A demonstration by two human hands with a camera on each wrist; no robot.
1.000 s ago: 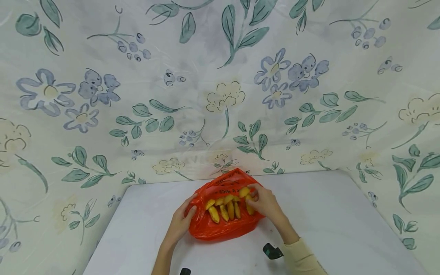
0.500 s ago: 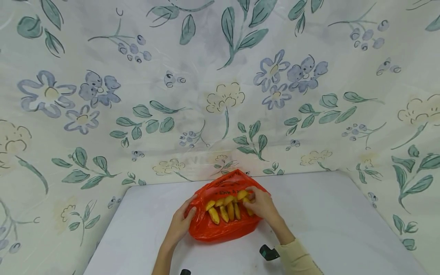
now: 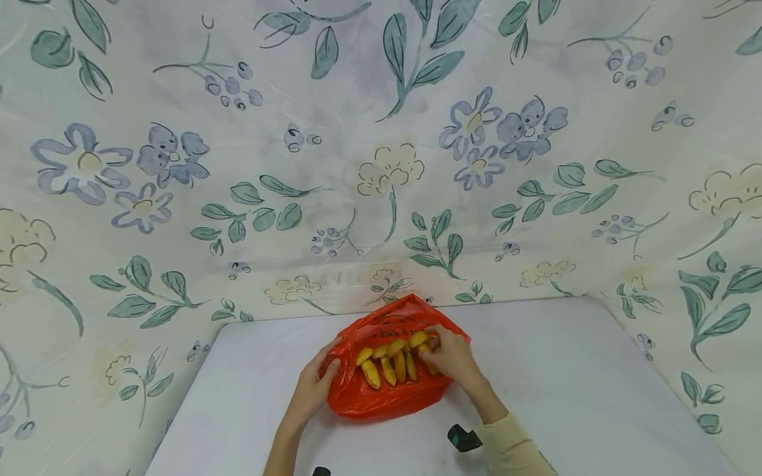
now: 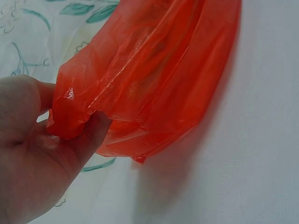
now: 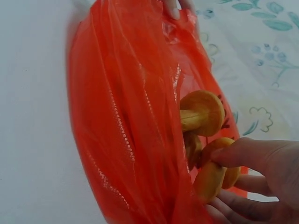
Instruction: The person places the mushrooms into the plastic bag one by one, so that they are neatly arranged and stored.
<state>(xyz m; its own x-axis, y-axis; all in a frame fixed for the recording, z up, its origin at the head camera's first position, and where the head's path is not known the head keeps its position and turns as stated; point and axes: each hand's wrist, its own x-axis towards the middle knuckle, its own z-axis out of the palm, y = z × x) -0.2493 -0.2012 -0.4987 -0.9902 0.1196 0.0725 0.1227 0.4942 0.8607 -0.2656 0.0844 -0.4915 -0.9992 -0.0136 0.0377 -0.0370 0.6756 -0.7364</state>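
A red plastic bag with dark lettering lies on the white table, its mouth spread wide. Several yellow-brown mushrooms lie side by side in a row in it, caps toward the far side. My left hand holds the bag's left edge; in the left wrist view the thumb and fingers grip the thin film. At the right end of the row, my right hand pinches a mushroom between thumb and fingers. Its stem is partly hidden behind that hand in the head view.
The white table extends to both sides of the bag. Behind it hangs a floral-patterned sheet. A small black object shows by the beige right sleeve, and another black piece at the bottom edge.
My right hand has shifted slightly left and down with the mushroom, bringing it closer to the others in the row. The left hand stays at the bag's left edge.
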